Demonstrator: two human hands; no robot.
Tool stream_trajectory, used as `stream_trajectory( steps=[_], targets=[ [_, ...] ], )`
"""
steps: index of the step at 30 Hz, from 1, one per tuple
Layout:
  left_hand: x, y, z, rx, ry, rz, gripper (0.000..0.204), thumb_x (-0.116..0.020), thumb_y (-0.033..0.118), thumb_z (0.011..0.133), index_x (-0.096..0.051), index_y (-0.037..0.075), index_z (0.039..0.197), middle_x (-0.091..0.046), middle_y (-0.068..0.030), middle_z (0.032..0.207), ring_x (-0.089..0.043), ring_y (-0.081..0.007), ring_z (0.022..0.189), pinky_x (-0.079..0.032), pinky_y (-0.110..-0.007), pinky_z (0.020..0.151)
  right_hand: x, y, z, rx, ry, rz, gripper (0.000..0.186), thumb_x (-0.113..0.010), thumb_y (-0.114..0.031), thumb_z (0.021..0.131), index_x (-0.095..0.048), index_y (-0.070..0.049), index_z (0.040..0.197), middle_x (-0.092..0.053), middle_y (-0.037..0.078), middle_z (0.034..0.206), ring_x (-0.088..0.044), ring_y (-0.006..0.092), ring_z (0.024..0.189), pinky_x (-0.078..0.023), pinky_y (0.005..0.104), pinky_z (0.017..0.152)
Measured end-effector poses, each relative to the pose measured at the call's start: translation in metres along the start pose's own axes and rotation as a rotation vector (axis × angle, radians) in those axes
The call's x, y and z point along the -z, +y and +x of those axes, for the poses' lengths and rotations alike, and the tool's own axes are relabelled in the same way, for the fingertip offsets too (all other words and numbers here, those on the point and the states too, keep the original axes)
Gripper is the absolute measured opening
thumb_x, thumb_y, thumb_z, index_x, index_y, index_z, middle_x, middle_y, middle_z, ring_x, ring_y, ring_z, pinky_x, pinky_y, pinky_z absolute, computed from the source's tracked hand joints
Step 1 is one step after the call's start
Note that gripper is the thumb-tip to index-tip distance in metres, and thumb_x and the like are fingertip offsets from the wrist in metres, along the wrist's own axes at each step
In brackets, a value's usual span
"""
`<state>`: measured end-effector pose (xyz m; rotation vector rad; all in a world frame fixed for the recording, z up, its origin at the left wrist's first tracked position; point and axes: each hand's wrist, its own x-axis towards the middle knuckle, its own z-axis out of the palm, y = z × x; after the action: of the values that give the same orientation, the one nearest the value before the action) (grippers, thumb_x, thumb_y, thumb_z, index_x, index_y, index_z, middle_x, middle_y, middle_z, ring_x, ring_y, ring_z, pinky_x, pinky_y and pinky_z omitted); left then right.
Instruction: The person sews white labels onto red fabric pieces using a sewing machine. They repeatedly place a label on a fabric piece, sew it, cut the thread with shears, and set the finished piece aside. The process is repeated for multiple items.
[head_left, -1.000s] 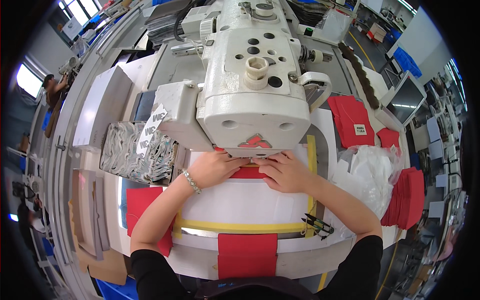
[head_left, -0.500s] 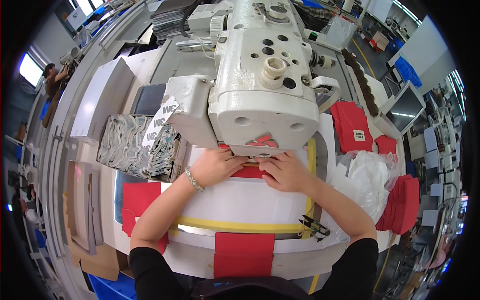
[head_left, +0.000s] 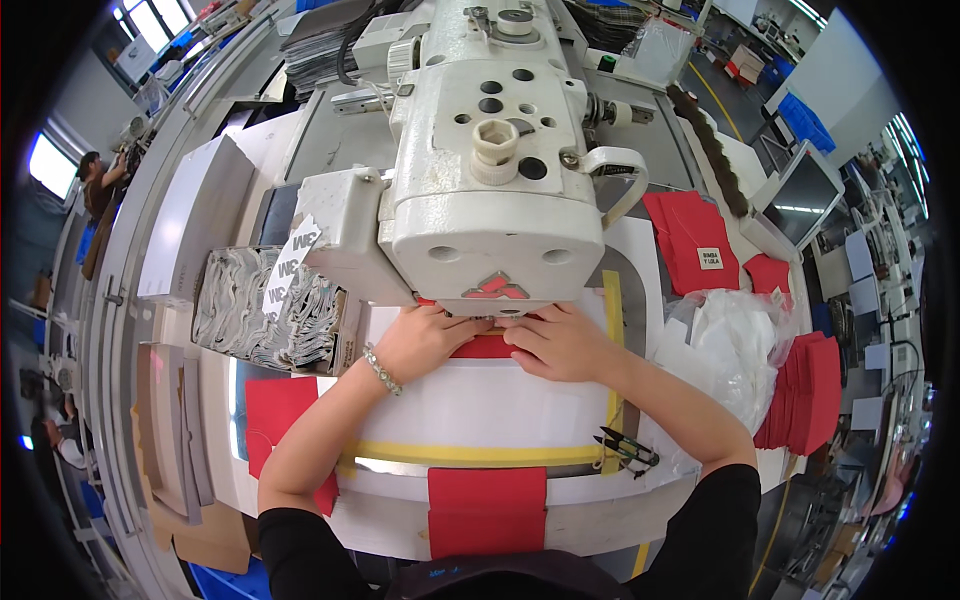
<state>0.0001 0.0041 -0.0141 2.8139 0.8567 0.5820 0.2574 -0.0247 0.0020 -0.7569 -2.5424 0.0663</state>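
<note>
Resting left hand (head_left: 420,341) and right hand (head_left: 560,343) on red cloth (head_left: 482,348) right under sewing machine (head_left: 495,225), fingers (head_left: 533,340) bent, tips close together. Can't tell if pinching cloth or only pressing, with tips partly hidden. Left of left hand, box (head_left: 349,335) of strips (head_left: 240,310); right of right hand, plastic bag (head_left: 735,345). On desk (head_left: 380,525), nearside and right of right hand, snips (head_left: 630,452). Nearside of both, yellow tape (head_left: 480,454), then red panel (head_left: 487,512) at desk edge.

Observed a red fabric piece (head_left: 482,348), partly hidden beneath the white sewing-machine head (head_left: 495,235). Lies flat on the white work surface (head_left: 480,410), exposed between bare left hand (head_left: 420,340) and right hand (head_left: 565,345).
</note>
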Motion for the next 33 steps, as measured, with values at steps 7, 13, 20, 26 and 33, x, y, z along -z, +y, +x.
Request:
stream_trajectory(
  steps=[7, 13, 20, 26, 33],
  targets=[
    [0.01, 0.012, -0.001, 0.073, -0.111, 0.129, 0.033, -0.066, 0.017, 0.083, -0.07, 0.021, 0.115, -0.066, 0.01, 0.116, -0.055, -0.0141, 0.109, -0.038, -0.043, 0.085, -0.007, 0.002, -0.006, 0.009, 0.018, -0.021, 0.02, -0.066, -0.024, 0.083, -0.062, -0.014, 0.1, -0.065, -0.001, 0.116, -0.053, 0.021, 0.102, -0.039, 0.0368, 0.085],
    [0.009, 0.009, -0.001, 0.016, -0.027, 0.15, 0.031, -0.068, 0.016, 0.083, -0.07, 0.021, 0.113, -0.065, 0.009, 0.118, -0.053, -0.0138, 0.114, -0.038, -0.045, 0.082, -0.005, 0.002, -0.007, 0.09, 0.122, -0.092, 0.017, -0.068, -0.021, 0.081, -0.063, -0.015, 0.096, -0.064, -0.001, 0.112, -0.054, 0.0192, 0.099, -0.039, 0.0361, 0.084],
    [0.004, -0.001, 0.005, 0.108, -0.009, 0.124, 0.019, -0.07, 0.014, 0.081, -0.074, 0.016, 0.1, -0.068, -0.006, 0.105, -0.06, -0.0263, 0.101, -0.044, -0.046, 0.083, -0.004, 0.019, -0.005, 0.082, 0.158, -0.03, 0.014, -0.068, -0.017, 0.076, -0.064, -0.014, 0.09, -0.058, 0.001, 0.095, -0.053, 0.0197, 0.091, -0.039, 0.0353, 0.08],
    [-0.006, -0.012, 0.005, 0.208, 0.032, -0.065, 0.015, -0.071, 0.013, 0.08, -0.075, 0.012, 0.094, -0.068, -0.0109, 0.099, -0.061, -0.0326, 0.094, -0.043, -0.048, 0.083, -0.003, 0.026, -0.004, 0.057, 0.152, -0.031, 0.016, -0.072, -0.015, 0.075, -0.07, -0.016, 0.091, -0.062, -0.001, 0.093, -0.055, 0.0187, 0.09, -0.04, 0.0347, 0.08],
    [0.002, 0.0, 0.007, 0.054, 0.135, 0.093, 0.018, -0.069, 0.012, 0.082, -0.072, 0.011, 0.1, -0.068, -0.0107, 0.095, -0.066, -0.0292, 0.083, -0.051, -0.042, 0.071, -0.004, 0.027, -0.009, 0.013, 0.202, -0.055, 0.019, -0.077, -0.023, 0.074, -0.07, -0.015, 0.09, -0.062, -0.001, 0.093, -0.055, 0.0187, 0.089, -0.04, 0.0355, 0.082]
  ],
)
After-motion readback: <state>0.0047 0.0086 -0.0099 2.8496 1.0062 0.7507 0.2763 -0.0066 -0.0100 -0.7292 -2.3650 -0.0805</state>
